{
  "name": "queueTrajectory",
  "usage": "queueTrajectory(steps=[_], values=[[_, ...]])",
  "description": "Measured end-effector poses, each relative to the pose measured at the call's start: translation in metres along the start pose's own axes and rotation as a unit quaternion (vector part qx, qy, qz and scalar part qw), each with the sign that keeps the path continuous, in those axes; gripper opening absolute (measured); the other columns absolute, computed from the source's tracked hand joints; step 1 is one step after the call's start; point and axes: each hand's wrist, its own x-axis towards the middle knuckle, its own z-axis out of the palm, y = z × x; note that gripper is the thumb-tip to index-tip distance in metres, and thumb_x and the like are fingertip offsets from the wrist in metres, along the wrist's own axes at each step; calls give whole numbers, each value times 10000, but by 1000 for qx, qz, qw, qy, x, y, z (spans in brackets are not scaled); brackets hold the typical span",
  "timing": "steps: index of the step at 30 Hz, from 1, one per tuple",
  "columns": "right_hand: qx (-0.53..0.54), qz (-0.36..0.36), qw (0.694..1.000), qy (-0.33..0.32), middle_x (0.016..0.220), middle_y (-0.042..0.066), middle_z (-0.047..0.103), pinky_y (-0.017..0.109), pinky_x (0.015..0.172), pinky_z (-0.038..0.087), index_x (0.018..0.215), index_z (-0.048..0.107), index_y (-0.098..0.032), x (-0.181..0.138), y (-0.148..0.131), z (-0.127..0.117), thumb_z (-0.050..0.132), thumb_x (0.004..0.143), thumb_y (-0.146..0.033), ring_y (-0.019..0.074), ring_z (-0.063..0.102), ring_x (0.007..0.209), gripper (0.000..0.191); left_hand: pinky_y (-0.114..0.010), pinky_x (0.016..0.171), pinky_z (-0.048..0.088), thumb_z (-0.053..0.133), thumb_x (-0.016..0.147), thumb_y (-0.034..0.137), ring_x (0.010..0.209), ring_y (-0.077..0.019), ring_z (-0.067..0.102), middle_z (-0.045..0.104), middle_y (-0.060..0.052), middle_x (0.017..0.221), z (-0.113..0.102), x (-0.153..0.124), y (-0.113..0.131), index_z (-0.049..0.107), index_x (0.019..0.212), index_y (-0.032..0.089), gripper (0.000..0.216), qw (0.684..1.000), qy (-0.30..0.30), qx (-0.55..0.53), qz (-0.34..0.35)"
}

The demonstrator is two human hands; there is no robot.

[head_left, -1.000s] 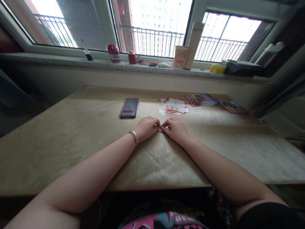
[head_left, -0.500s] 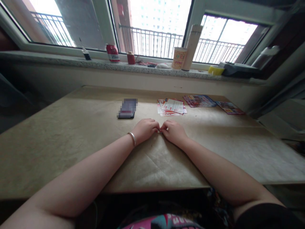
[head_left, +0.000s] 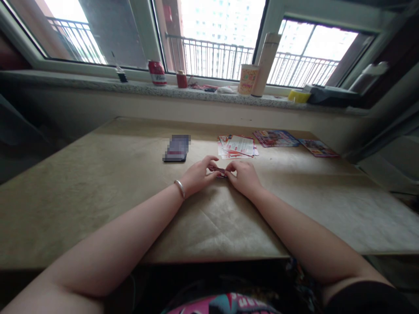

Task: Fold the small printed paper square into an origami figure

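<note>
A small folded piece of printed paper [head_left: 221,172], dark and reddish, is pinched between my two hands just above the table's middle. My left hand [head_left: 199,175] grips its left end, with the thumb low and the index finger raised and bent above it. At the right end, the thumb and fingers of my right hand [head_left: 245,176] are closed on the same paper. Fingers cover much of it, so its full shape is hidden. Beyond my hands lies a loose pile of printed paper sheets [head_left: 240,145], touched by neither hand.
A blurred-out phone [head_left: 176,149] lies left of the paper pile. Colourful flyers [head_left: 276,138] and another small stack [head_left: 319,148] rest at the far right of the table [head_left: 98,196]. The windowsill holds a red can [head_left: 157,73], a paper cup [head_left: 248,79] and a tall bottle [head_left: 265,65].
My fingers have opened up from a tight pinch, and more of the folded paper shows between them. Both hands moved slightly farther away and apart. The view shifted a little.
</note>
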Motion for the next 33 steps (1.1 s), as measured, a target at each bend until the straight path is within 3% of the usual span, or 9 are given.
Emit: queueTrajectory(steps=[4, 8, 13, 18, 25, 33], values=[[117, 38, 992, 7, 751, 19, 658, 284, 685, 402, 771, 599, -191, 2, 3, 2, 593, 805, -295, 153, 579, 703, 109, -319, 791, 496, 644, 766, 269, 864, -163, 639, 658, -74, 972, 1, 3, -5, 441, 1184, 163, 476, 987, 13, -152, -48], [260, 93, 961, -7, 682, 2, 615, 263, 616, 403, 755, 564, -186, 4, 7, 7, 606, 775, -361, 134, 549, 631, 181, -317, 765, 508, 663, 751, 301, 868, -172, 646, 651, -101, 1011, 0, 5, -6, 476, 1167, 147, 481, 969, -7, -236, -74], [368, 106, 924, -18, 673, -11, 575, 259, 595, 395, 781, 536, -184, 5, 11, 12, 615, 752, -406, 122, 522, 610, 238, -349, 827, 510, 692, 724, 312, 936, -197, 638, 654, -97, 1058, -1, 4, -4, 563, 1086, 149, 418, 968, -36, -239, -66], [352, 60, 932, -65, 692, -13, 591, 244, 553, 373, 815, 540, -188, 3, 7, 15, 625, 766, -395, 109, 506, 583, 229, -322, 785, 512, 635, 778, 366, 837, -181, 636, 687, -65, 894, 3, 4, -7, 637, 926, 141, 269, 979, -45, -191, -53], [384, 38, 918, -87, 832, 30, 666, 249, 599, 407, 941, 565, -189, 4, 9, 18, 626, 783, -378, 134, 590, 701, 254, -270, 702, 499, 599, 807, 356, 774, -152, 613, 652, -42, 842, 6, 3, -3, 605, 924, 150, 237, 979, -55, -190, -47], [344, 28, 935, -83, 794, 15, 629, 252, 636, 420, 905, 581, -171, 3, 7, 18, 631, 774, -395, 123, 531, 675, 264, -208, 601, 440, 642, 730, 267, 659, -96, 556, 543, 36, 722, 14, 4, 0, 462, 875, 176, 248, 968, 21, -233, -86]])
